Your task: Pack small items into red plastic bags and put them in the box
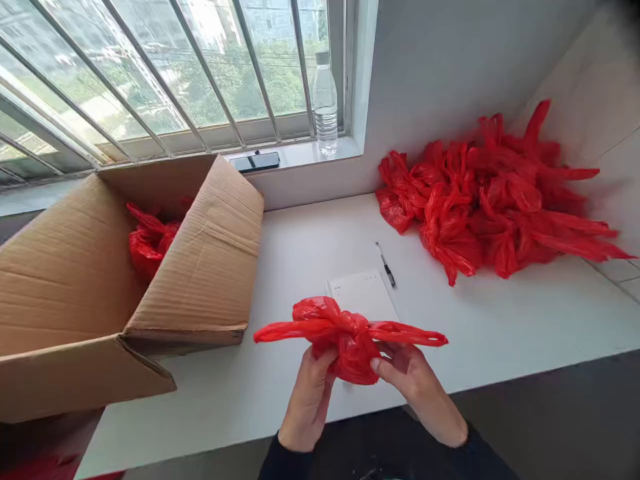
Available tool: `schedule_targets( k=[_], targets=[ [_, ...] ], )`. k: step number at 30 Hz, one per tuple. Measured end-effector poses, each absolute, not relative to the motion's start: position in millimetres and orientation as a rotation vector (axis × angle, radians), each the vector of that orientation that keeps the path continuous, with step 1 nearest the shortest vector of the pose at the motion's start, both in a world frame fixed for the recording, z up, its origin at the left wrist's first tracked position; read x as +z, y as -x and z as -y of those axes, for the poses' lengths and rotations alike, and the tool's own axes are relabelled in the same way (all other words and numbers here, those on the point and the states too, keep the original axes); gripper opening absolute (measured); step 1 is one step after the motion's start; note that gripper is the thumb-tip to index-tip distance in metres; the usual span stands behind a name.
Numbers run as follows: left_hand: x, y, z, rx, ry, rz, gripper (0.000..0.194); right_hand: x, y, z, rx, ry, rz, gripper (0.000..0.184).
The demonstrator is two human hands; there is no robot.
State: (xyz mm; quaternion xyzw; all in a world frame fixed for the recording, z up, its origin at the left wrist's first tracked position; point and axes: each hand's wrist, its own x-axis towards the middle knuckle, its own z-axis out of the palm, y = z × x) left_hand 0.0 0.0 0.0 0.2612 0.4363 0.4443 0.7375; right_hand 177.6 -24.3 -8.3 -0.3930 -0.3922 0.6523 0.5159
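A knotted red plastic bag (354, 353) is held up over the front of the white table, its two tied handles sticking out left and right. My left hand (311, 390) grips its left side, the fingertips partly hidden behind the plastic. On the right side my right hand (407, 380) pinches it, thumb in front and fingers behind. What the bag contains cannot be seen. Beneath and behind it lies a white notepad (367, 293), partly covered from view. A black pen (386, 267) rests just beyond the pad.
An open cardboard box (200, 267) stands on the left with a red bag (150, 240) inside. Several knotted red bags (480, 200) are heaped at the table's back right. A water bottle (326, 107) and a phone (255, 162) sit on the windowsill. The table's front edge runs before me.
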Motion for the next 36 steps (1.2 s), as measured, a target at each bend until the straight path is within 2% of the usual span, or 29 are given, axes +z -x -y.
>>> schedule_targets(
  k=[4,14,21,28,31,36],
  targets=[
    [2,1,-1,0.977,-0.543,-1.007,0.025,-18,-177,25,1.601,1.063,0.988,0.028],
    [6,-1,5,0.875,-0.548,-1.008,0.015,-19,-179,29,1.613,1.045,0.930,0.031],
    [7,-5,3,0.916,-0.578,-1.072,0.020,-20,-179,33,1.707,1.056,1.003,0.037],
    [11,3,10,0.810,-0.482,-1.024,0.020,-23,-178,32,1.664,1.057,0.817,0.031],
    [9,7,9,0.798,-0.472,-0.994,0.015,-20,-181,32,1.682,1.057,0.759,0.031],
    [3,5,6,0.843,-0.499,-0.981,0.018,-17,-181,31,1.715,1.018,0.778,0.037]
  ],
)
